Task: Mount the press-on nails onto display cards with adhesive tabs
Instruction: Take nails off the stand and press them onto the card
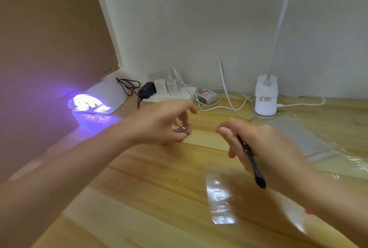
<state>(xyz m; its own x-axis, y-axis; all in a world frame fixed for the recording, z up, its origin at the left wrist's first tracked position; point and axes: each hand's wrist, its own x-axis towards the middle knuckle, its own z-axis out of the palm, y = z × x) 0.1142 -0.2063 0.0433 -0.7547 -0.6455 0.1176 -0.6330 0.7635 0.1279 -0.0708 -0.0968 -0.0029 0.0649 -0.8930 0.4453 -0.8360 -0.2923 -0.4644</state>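
At the left edge of the frame a UV nail lamp (93, 101) glows violet on the wooden bench (159, 178), against a brown board. Just right of it, in the upper middle, a white power strip (169, 94) carries several plugs and trailing cables.

The left hand (165, 124) hovers above the bench at centre, its thumb and fingers curled in to pinch a small glittery piece (180, 129), probably a press-on nail, though blur hides its exact shape. The right hand (256, 146) hangs right of centre, fingers loosely curled around a dark slim tool (251, 158) that runs down across the palm; whether it is tweezers or a pen-like stick cannot be told.

Below and between the hands, a clear glossy strip (219, 198) lies flat on the bench, likely the display card or tab sheet. A white desk lamp base (265, 96) stands at upper right, and clear zip bags (326, 148) with red seals lie along the right edge.

The step in hand looks like carrying one nail toward mounting. Next, the nail must come down onto an adhesive tab on the strip, aligned and pressed; the tool hand would need to steady the strip or place the tab first.
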